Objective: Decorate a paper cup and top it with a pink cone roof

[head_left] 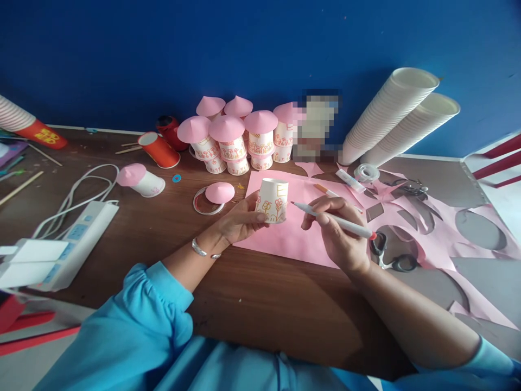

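My left hand (243, 218) grips a white paper cup (271, 201) turned upside down, fingers behind it and thumb near its lower rim. Flowers in red and yellow and a yellow window-like shape are drawn on the cup's side. In my right hand (340, 231) is a white marker (345, 224) with a red end, held like a pen. Its tip points at the cup's right side, a small gap away. A sheet of pink paper (293, 241) lies beneath both hands. Left of the cup, a pink paper cone (220, 192) rests by a roll of tape (202, 202).
Several decorated cups with pink cone roofs (227, 128) stand at the back. Tall stacks of white cups (386, 114) lean on the blue wall. Scissors (393, 260) and cut pink scraps (439, 233) lie right. A power strip (81, 244) with cables is left, near a red cup (158, 150).
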A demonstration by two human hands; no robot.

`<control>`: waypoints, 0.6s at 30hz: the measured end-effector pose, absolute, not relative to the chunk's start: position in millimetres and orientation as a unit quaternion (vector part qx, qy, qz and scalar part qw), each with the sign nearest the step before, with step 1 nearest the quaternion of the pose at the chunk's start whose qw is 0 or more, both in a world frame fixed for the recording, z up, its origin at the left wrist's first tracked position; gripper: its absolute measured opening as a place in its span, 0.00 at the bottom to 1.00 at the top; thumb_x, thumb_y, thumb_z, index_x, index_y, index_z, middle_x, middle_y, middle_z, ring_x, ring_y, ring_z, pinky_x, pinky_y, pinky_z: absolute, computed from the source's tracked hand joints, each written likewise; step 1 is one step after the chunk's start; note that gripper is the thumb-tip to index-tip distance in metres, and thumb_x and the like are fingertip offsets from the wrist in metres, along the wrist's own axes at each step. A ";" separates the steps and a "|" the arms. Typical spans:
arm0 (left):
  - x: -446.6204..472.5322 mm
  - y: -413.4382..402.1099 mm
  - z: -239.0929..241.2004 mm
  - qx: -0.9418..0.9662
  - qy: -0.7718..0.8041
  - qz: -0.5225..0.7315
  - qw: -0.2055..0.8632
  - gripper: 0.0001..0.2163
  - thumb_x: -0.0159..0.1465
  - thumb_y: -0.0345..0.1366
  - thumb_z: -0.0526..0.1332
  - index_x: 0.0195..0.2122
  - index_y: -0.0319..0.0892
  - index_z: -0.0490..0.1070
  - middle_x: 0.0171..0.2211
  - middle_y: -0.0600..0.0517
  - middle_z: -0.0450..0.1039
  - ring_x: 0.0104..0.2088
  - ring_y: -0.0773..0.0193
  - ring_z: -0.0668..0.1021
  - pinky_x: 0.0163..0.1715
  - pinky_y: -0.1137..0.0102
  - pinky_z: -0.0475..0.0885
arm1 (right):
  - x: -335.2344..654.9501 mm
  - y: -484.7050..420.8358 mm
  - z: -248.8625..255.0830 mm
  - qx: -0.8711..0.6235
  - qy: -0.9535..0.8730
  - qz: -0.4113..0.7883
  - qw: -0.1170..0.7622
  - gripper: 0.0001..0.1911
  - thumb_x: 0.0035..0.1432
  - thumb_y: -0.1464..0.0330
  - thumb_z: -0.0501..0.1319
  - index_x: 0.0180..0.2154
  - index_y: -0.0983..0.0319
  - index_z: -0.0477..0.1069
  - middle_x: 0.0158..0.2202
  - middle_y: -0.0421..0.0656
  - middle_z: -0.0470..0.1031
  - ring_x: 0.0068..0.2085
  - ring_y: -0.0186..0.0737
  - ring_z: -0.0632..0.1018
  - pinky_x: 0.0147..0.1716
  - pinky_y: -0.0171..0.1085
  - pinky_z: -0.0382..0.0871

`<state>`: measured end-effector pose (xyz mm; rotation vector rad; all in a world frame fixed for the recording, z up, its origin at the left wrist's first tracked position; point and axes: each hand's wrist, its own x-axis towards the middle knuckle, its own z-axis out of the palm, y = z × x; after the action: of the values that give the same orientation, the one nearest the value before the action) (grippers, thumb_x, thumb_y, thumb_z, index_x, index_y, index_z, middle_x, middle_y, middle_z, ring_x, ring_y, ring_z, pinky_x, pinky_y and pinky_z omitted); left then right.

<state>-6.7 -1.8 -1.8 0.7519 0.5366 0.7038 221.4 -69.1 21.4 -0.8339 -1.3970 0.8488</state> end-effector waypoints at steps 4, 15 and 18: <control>-4.6 -1.8 -3.1 0.360 0.226 0.331 0.843 0.27 0.49 0.31 0.80 0.51 0.42 0.78 0.42 0.48 0.82 0.40 0.63 0.83 0.35 0.76 0.76 | 218.7 -73.9 17.4 -0.342 -0.590 0.437 0.586 0.08 0.72 0.60 0.62 0.44 0.57 0.74 0.36 0.41 0.78 0.34 0.41 0.81 0.36 0.45 0.78; -0.5 -4.7 -3.7 0.397 0.245 0.325 0.823 0.21 0.50 0.32 0.79 0.45 0.40 0.79 0.37 0.50 0.80 0.37 0.65 0.80 0.37 0.73 0.74 | 211.5 -81.3 27.1 -0.339 -0.752 0.198 0.530 0.07 0.65 0.75 0.63 0.44 0.59 0.71 0.34 0.43 0.78 0.34 0.40 0.81 0.31 0.39 0.78; -0.5 -5.3 -2.3 0.395 0.256 0.318 0.823 0.20 0.49 0.32 0.79 0.43 0.39 0.80 0.36 0.49 0.80 0.36 0.65 0.80 0.35 0.74 0.75 | 210.8 -79.3 24.8 -0.328 -0.764 0.157 0.534 0.09 0.65 0.75 0.64 0.45 0.59 0.72 0.35 0.43 0.78 0.34 0.41 0.82 0.31 0.39 0.79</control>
<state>-0.5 -5.3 -2.3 0.8393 0.5449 0.6767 210.8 -79.3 24.8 -0.7826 -1.8200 0.3733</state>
